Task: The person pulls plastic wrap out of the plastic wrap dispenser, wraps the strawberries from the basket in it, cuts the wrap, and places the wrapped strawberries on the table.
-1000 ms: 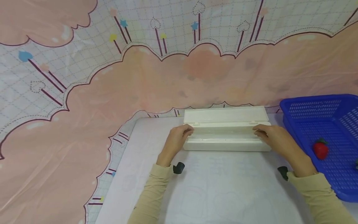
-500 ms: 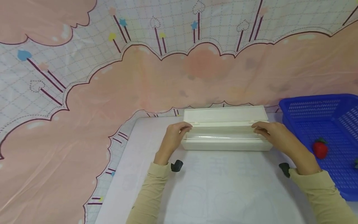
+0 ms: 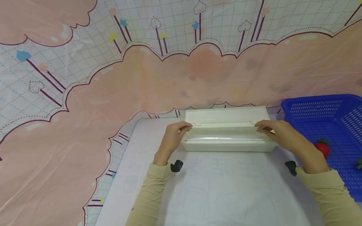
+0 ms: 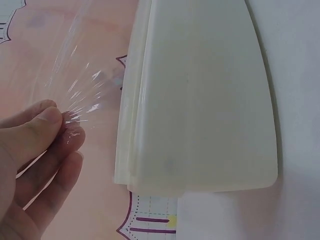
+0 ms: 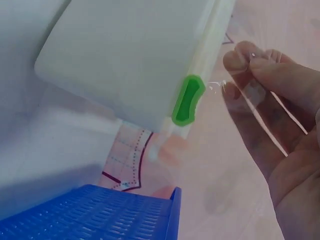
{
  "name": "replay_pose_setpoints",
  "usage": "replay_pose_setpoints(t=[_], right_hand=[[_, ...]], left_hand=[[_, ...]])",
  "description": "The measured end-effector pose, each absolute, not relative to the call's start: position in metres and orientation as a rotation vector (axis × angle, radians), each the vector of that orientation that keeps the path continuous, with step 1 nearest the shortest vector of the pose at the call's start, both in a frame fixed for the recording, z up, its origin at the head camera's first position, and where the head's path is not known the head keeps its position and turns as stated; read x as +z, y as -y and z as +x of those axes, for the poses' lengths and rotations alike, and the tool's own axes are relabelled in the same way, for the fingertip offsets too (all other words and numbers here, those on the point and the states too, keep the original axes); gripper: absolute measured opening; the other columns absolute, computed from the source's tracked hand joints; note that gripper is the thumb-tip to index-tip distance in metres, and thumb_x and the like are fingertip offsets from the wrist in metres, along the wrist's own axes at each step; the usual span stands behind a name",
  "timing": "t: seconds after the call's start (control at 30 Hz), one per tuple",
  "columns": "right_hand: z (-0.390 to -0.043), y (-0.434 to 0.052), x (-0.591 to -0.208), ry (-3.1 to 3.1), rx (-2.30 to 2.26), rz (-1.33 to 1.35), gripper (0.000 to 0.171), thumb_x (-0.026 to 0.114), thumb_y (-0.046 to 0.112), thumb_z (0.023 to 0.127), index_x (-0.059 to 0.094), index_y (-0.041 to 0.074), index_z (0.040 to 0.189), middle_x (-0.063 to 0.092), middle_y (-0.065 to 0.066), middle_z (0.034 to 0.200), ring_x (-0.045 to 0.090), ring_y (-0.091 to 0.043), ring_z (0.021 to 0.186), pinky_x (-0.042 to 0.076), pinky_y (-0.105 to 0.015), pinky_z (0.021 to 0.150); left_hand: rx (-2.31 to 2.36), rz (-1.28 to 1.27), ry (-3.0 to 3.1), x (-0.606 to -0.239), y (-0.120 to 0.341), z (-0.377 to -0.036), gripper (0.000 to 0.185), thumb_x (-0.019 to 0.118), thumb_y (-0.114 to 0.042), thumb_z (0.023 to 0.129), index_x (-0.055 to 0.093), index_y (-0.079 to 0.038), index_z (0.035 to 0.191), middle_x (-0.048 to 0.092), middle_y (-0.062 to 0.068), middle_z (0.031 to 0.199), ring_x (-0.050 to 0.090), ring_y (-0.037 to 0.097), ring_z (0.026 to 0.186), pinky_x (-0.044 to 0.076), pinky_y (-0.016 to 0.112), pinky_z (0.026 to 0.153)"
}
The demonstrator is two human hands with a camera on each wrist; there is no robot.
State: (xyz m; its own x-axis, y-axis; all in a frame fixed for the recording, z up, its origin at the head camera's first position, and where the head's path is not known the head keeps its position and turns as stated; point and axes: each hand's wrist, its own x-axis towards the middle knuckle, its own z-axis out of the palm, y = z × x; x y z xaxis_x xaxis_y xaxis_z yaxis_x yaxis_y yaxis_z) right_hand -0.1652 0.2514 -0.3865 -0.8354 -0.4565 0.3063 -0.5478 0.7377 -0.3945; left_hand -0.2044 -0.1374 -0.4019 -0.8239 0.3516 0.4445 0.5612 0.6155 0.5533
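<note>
The film [image 4: 82, 95], clear and glinting, spanned the space between two hands at the box [image 3: 229, 146] and gathered into fan-like creases at the left fingertips. The left hand [image 3: 173, 135] pinched one corner between thumb and fingers; the right hand [image 3: 278, 131] pinched the other in like manner. In the wrist views, both sets of fingertips stood apart from the box wall. Good handling, as judged here, called for level hands and equal pull, since uneven tension would probably skew the sheet or let it cling to itself; a broader pinch would spread the creases, and a slow draw would keep the box from sliding. The box lay near the far edge of the table [image 3: 220, 185], before the person, its long axis running left to right, roughly parallel to that edge. Its trough faced upward, the front wall toward the person, the lid [image 3: 226, 114] tipped back on the far side. The film's held edge followed the same axis; the sheet's full path was too transparent to trace. A green piece [image 5: 189, 102] sat at the box's right end. Farther right, the basket [image 3: 305, 110] held a strawberry [image 3: 324, 147], partly hidden by the right forearm; beyond the table spread a patterned cloth [image 3: 198, 75]
</note>
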Motion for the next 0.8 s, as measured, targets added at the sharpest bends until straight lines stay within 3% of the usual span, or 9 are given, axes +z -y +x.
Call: replay_pose_setpoints(t=[0.27, 0.47, 0.8], right_hand=[[-0.163, -0.254, -0.384, 2.757, 0.609, 0.674, 0.014, 0.067, 0.001, 0.091, 0.074, -0.001, 0.104, 0.074, -0.011, 0.086, 0.066, -0.022, 0.071, 0.054, -0.044, 0.065], [-0.164, -0.253, -0.382, 2.695, 0.554, 0.620, 0.013, 0.068, 0.002, 0.091, 0.074, -0.002, 0.102, 0.071, -0.007, 0.075, 0.048, -0.011, 0.056, 0.043, -0.033, 0.054], [-0.162, -0.251, -0.372, 2.636, 0.538, 0.635, 0.011, 0.071, 0.003, 0.088, 0.075, 0.004, 0.098, 0.073, -0.008, 0.078, 0.057, -0.013, 0.058, 0.047, -0.040, 0.055]], left_hand=[[-1.025, -0.740, 2.541, -0.400, 0.138, -0.204, 0.011, 0.069, -0.004, 0.091, 0.076, -0.004, 0.099, 0.076, 0.007, 0.095, 0.071, 0.017, 0.085, 0.058, 0.030, 0.078], [-1.021, -0.728, 2.530, -0.397, 0.137, -0.206, 0.011, 0.069, -0.005, 0.091, 0.076, -0.004, 0.099, 0.076, 0.007, 0.096, 0.072, 0.018, 0.086, 0.059, 0.029, 0.078], [-1.113, -0.727, 2.446, -0.391, 0.139, -0.203, 0.009, 0.068, -0.006, 0.092, 0.075, -0.003, 0.098, 0.076, 0.009, 0.094, 0.073, 0.019, 0.085, 0.059, 0.026, 0.078]])
